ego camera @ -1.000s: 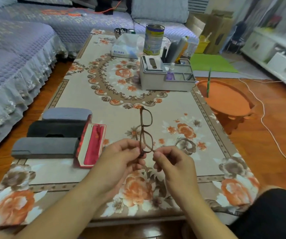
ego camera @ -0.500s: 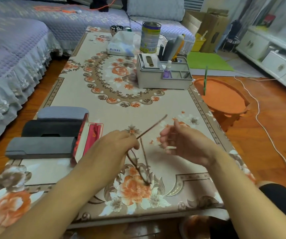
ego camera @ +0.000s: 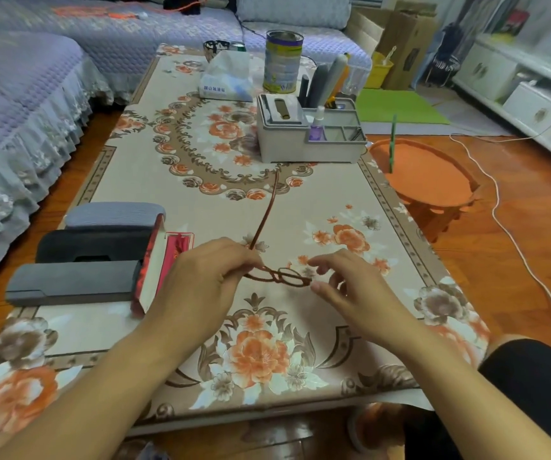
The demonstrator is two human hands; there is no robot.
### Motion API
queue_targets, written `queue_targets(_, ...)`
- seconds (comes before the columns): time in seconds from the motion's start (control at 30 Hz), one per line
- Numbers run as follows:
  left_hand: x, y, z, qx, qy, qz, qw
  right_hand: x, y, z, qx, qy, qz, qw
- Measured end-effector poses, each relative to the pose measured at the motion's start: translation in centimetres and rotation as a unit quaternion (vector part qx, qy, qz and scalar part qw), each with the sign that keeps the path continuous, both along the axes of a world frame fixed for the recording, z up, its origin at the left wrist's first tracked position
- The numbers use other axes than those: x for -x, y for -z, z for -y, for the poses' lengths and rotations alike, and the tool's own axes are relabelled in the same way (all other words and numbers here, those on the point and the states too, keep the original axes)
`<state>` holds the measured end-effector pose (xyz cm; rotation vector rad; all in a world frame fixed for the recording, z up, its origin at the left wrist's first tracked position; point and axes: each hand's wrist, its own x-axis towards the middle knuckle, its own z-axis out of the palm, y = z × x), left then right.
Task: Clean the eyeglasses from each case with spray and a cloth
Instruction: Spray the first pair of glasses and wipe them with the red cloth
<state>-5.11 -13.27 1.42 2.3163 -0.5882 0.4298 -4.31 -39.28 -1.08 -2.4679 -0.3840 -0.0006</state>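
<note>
Since half a second ago we have turned the eyeglasses point(ego camera: 279, 275) level: the frame front, which hung down toward 6 o'clock, now lies flat between our hands, and one temple sticks out toward 12 o'clock over the table point(ego camera: 174, 180).

Our left hand point(ego camera: 201, 287) pinches the left end of the frame, fingers curled round it. Our right hand point(ego camera: 350, 287) holds nothing; its fingers are loosely spread, and the thumb tip sits just beside the frame's right end, though we cannot tell whether it touches.

As for progress, we judge the work barely begun. The red case point(ego camera: 154, 267) stands open at 9 o'clock of our left hand, and this pair probably came out of it. Beyond it, three more cases point(ego camera: 78, 257) lie closed, still to be dealt with. No cloth shows in our hands, and nothing has been sprayed as far as we can see. The small spray bottle point(ego camera: 317, 127) stands in the grey organiser point(ego camera: 287, 144) at 12 o'clock, well apart from both hands. Fetching it, wetting the lenses and wiping all remain.
</note>
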Motion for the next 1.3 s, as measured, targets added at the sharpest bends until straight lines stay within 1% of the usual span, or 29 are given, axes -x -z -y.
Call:
queue_targets(0.1,0.5,0.2,0.2,0.014,0.017,0.013,1.000,0.5,0.4,0.4,0.018,-0.020,0.020,0.999)
queue_targets(0.3,1.2,0.8,0.8,0.023,0.017,0.038,0.999,1.3,0.8,0.9,-0.033,-0.007,0.003,0.999)
queue_targets(0.37,1.3,0.9,1.3,0.045,0.011,0.045,0.998,1.3,0.7,1.2,-0.091,0.043,-0.031,0.994)
queue_targets(0.4,1.4,0.9,1.7,0.063,-0.002,0.031,0.998,1.4,0.6,1.4,-0.151,0.084,-0.057,0.983)
queue_targets(0.43,1.5,0.9,2.2,0.087,-0.023,0.001,0.996,1.3,0.6,1.6,-0.221,0.128,-0.081,0.964)
queue_targets(0.47,1.6,1.0,2.8,0.113,-0.048,-0.049,0.991,1.3,0.7,1.8,-0.278,0.168,-0.099,0.940)
queue_targets(0.5,1.5,1.2,3.6,0.142,-0.071,-0.117,0.980,1.2,0.7,1.9,-0.312,0.202,-0.113,0.921)
queue_targets(0.57,1.0,1.8,5.0,0.216,-0.106,-0.259,0.935,0.8,1.0,2.1,-0.331,0.254,-0.137,0.899)
queue_targets(0.6,0.5,2.1,5.5,0.251,-0.117,-0.309,0.910,0.5,1.2,2.2,-0.330,0.274,-0.147,0.891)
queue_targets(0.63,-0.1,2.4,5.9,0.277,-0.124,-0.343,0.889,0.2,1.4,2.2,-0.327,0.293,-0.155,0.885)
queue_targets(0.67,-0.7,2.7,6.2,0.292,-0.128,-0.364,0.875,-0.2,1.6,2.2,-0.314,0.309,-0.159,0.884)
queue_targets(0.7,-1.4,2.9,6.5,0.291,-0.127,-0.377,0.870,-0.5,1.8,2.2,-0.285,0.323,-0.158,0.889)
queue_targets(0.73,-2.0,3.2,6.6,0.268,-0.123,-0.385,0.875,-0.8,2.0,2.2,-0.245,0.331,-0.153,0.898)
queue_targets(0.77,-2.5,3.6,6.7,0.221,-0.113,-0.386,0.888,-1.1,2.1,2.2,-0.207,0.337,-0.146,0.907)
queue_targets(0.83,-3.2,4.2,6.8,0.101,-0.080,-0.368,0.921,-1.5,2.1,2.0,-0.154,0.338,-0.133,0.919)
queue_targets(0.87,-3.4,4.3,6.8,0.057,-0.070,-0.358,0.929,-1.6,2.0,2.0,-0.138,0.337,-0.131,0.922)
queue_targets(0.9,-3.5,4.3,6.8,0.034,-0.063,-0.356,0.932,-1.7,2.1,1.9,-0.126,0.334,-0.131,0.925)
queue_targets(1.03,-3.5,3.5,5.8,0.032,-0.038,-0.355,0.934,-1.6,1.4,1.8,-0.108,0.339,-0.135,0.925)
queue_targets(1.13,-3.1,1.6,3.3,-0.003,-0.070,-0.310,0.948,-1.2,0.1,1.5,-0.105,0.349,-0.084,0.928)
queue_targets(1.2,-2.5,-0.3,0.2,-0.027,-0.121,-0.268,0.955,-1.3,-1.2,-0.1,-0.089,0.308,-0.046,0.946)
queue_targets(1.3,-1.4,-2.5,-4.8,-0.015,-0.224,-0.253,0.941,-1.8,-3.4,-4.5,-0.054,0.180,-0.028,0.982)
